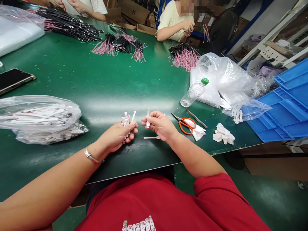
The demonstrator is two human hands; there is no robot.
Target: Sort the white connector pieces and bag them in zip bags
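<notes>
One clear bag (24,100) left of the hands holds white pieces (53,114), finished or waiting, I can't tell from here. The left hand (123,133) clutches a gathered bunch (126,120); the right hand (163,124) pinches one white connector piece (148,116), with another slim piece (150,138) lying just beside it, ungathered.

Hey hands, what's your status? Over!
Left hand: holding bunch of white pieces. Right hand: pinching single white piece. Loose piece on table, near right hand. Scissors to the right, not between hands.

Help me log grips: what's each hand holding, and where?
Left hand: several white pieces, below their upper ends; right hand: one white piece, by its lower half.
</notes>
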